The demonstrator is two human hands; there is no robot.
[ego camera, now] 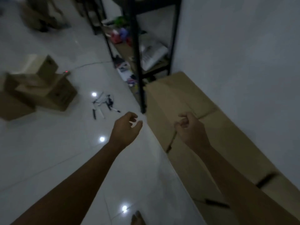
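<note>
Both my arms reach forward over a white tiled floor in a dim room. My left hand (pixel 126 127) hovers above the floor with loosely curled fingers and holds nothing. My right hand (pixel 189 127) hangs over a row of large closed cardboard boxes (pixel 178 95) along the right wall; its fingers are curled inward and I see nothing in them. Neither hand touches a box.
A black metal shelf rack (pixel 138 62) with mixed small items stands behind the boxes. Stacked smaller cardboard boxes (pixel 40 88) sit on the floor at left. Markers and small tools (pixel 103 104) lie scattered on the tiles. A bare foot (pixel 138 219) shows at the bottom edge.
</note>
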